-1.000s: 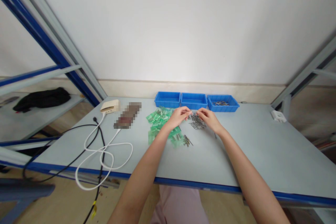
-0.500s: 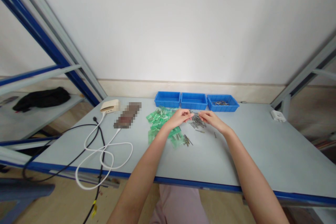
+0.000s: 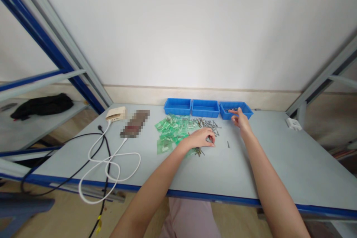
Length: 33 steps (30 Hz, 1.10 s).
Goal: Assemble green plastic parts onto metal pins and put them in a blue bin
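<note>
Loose metal screws [image 3: 213, 126] lie in a pile on the grey worktable [image 3: 223, 171], in front of the blue trays and beside the green packets [image 3: 170, 129]. A single screw [image 3: 228, 144] lies apart, to the right of the pile, and a small brass-toned cluster [image 3: 198, 152] sits near the left forearm. The left hand [image 3: 201, 138] is low at the near edge of the pile, thumb and fingers curved toward each other with a narrow gap; whether a part is pinched there cannot be told. The right hand [image 3: 241, 121] is at the near side of the right-hand blue tray [image 3: 249, 113], fingers parted, some reaching over the rim, with nothing seen in its grasp. Further metal parts [image 3: 231, 110] lie inside that tray. In this inspector's judgement, the screws are light, rigid and not fragile, but thin, smooth and liable to roll; a fingertip pinch across the middle of the shank should be surest, one piece at a time. The packets appear thin, limp and slippery, best taken by a free edge or corner
</note>
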### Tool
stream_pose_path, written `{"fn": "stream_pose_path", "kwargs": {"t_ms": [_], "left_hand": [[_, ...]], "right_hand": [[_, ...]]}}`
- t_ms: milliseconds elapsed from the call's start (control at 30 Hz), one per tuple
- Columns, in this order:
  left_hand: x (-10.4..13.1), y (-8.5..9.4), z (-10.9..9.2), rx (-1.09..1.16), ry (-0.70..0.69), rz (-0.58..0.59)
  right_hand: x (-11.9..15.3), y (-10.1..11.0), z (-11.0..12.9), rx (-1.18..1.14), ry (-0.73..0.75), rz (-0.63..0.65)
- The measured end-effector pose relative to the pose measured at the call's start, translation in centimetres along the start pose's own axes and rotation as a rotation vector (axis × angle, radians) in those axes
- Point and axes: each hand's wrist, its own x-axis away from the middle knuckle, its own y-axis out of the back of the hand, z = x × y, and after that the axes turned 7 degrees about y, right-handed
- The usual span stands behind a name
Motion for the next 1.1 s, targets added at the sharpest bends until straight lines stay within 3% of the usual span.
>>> {"fn": "stream_pose_path", "kwargs": {"t_ms": [133,233,333,467,567,833,1100], "left_hand": [[0.0,0.4,0.2,0.051,0.067,0.051],[0.0,0.8,0.2,0.127,0.128,0.003],[0.0,1.4,0.4,0.292,0.164,-0.163],[-0.3,2.1,1.0,0.564,0.178,-0.474],[-0.5,2.3,1.5,0.718,0.186,-0.58],[-0.6,2.2,1.7,0.785,0.193,-0.577],[0.3,2.8,1.8,0.56,0.256,-0.497]], "right_hand": [[1.5,-0.8,1.0,0.117,0.024,0.319],[2.6,-1.8,2.0,0.148,0.056,0.518],[3.6,-3.0,2.7,0.144,0.072,0.628],[4.8,-4.4,3.0,0.09,0.031,0.674],[5.4,-5.5,2.7,0.036,-0.005,0.805],[5.5,-6.8,2.1,-0.013,0.087,0.714],[5.4,-6.8,2.2,-0.016,0.153,0.603]]}}
